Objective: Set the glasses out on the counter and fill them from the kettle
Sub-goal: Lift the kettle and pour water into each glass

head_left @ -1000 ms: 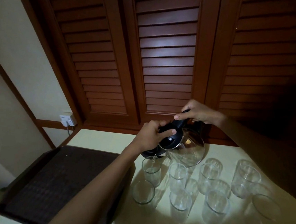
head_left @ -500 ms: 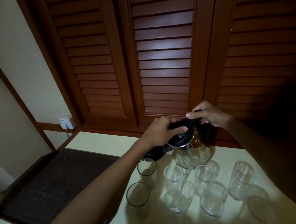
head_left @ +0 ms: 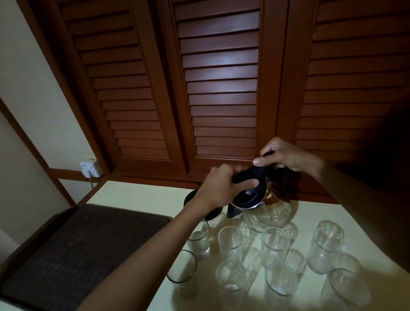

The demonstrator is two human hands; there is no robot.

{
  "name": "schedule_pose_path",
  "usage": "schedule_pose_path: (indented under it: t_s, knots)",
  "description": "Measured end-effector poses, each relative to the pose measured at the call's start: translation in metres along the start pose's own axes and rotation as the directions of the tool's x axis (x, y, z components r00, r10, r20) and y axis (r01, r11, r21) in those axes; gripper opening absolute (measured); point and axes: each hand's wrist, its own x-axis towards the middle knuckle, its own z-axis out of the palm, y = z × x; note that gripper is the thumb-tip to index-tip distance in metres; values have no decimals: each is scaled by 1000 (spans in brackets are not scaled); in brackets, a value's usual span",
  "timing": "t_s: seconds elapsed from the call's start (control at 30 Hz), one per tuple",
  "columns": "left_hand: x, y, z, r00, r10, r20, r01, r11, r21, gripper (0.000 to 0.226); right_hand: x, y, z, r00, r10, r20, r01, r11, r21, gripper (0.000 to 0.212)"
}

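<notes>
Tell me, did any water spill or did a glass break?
Nothing stands out. The glasses stand upright on the counter, and no puddle shows, though the light is dim. The left hand and right hand hold the kettle above them.

A home, by louvred wooden doors (head_left: 221, 78), counter (head_left: 132, 190).

Eight glasses (head_left: 230, 240), one kettle (head_left: 267, 215), one kettle base (head_left: 190, 200), one tray (head_left: 83, 254), one wall socket (head_left: 90, 168).

Glasses (head_left: 275, 245) clustered tight; free counter (head_left: 137, 194) behind tray (head_left: 83, 254)
</notes>
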Motion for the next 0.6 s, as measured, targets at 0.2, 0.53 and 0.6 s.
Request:
schedule_pose_path:
  t_s: [0.2, 0.53, 0.6]
  knots:
    - [-6, 0, 0, 998, 0, -56, 2, 1000, 27, 28, 9, -10, 0, 996, -42, 73, 46, 997, -56, 61]
    - [-11, -3, 3, 993, -35, -115, 35, 999, -3, 43, 19, -19, 1, 984, -90, 153, 115, 980, -165, 53]
    - [-12, -4, 4, 991, -40, -129, 38, 999, -12, 46, 21, -20, 2, 981, -95, 167, 126, 975, -183, 52]
